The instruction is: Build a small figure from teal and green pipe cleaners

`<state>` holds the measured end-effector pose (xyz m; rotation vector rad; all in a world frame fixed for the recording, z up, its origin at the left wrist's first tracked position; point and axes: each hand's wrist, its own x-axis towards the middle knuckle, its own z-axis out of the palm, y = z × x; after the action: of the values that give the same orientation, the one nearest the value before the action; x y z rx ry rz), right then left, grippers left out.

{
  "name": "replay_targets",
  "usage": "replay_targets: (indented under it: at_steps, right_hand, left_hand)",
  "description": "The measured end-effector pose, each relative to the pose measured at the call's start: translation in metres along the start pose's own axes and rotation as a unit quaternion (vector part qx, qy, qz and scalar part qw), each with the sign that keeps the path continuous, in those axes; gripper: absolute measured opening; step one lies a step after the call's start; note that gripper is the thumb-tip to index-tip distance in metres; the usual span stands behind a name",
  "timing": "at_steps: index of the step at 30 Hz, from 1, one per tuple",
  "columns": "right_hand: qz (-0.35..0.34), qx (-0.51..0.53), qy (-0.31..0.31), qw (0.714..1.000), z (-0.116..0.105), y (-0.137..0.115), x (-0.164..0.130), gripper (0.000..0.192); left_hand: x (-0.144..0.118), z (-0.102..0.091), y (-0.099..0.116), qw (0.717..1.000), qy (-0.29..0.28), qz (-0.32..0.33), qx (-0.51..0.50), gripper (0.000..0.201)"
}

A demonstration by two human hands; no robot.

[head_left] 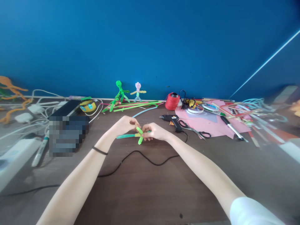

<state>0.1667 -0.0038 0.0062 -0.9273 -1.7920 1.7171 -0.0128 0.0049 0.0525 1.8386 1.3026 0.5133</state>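
Observation:
Between my two hands is a pipe cleaner figure [140,137] with bright green coiled pieces, a yellow middle and teal strands reaching out to the left. My left hand [127,124] pinches the upper green piece with thumb and fingertips. Closed around the figure's right end is my right hand [154,132], its fingers hiding part of it. Beyond my hands, a green pipe cleaner figure [119,90] and a smaller one with a pink head [138,86] stand near the wall. Loose pipe cleaners [138,106] lie in front of them.
Right of my hands are a glue gun [172,120], scissors [195,128], a red thread spool [172,101], pink paper [211,126] and a marker [232,128]. A black cable [140,153] crosses the table nearer me. White cables, a yellow round object [87,106] and a power strip [17,159] lie left.

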Motion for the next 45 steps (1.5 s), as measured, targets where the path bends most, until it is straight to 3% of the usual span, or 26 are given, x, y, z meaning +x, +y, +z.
replay_targets:
  at_steps: [10,17,22,37,45]
  right_hand:
    - [0.042,0.058,0.077,0.994,-0.004,0.001,0.003,0.015]
    - [0.004,0.119,0.064,0.991,-0.005,0.003,0.004,0.024]
    - [0.001,0.131,0.055,0.99,-0.008,0.005,0.004,0.021]
    - [-0.02,-0.026,0.11,0.993,-0.006,-0.001,0.003,0.015]
    - [-0.018,-0.075,0.157,0.985,-0.007,0.01,0.006,0.012]
  left_hand:
    - [-0.009,-0.003,0.011,0.985,0.066,0.048,0.154,0.02]
    - [-0.008,0.0,0.007,0.988,0.048,0.077,0.125,0.011]
    - [-0.006,0.001,0.003,0.989,0.049,0.058,0.125,0.012]
    - [-0.004,0.001,0.0,0.991,0.052,0.068,0.102,0.014]
    - [-0.009,0.003,0.012,0.976,0.092,0.075,0.183,0.023]
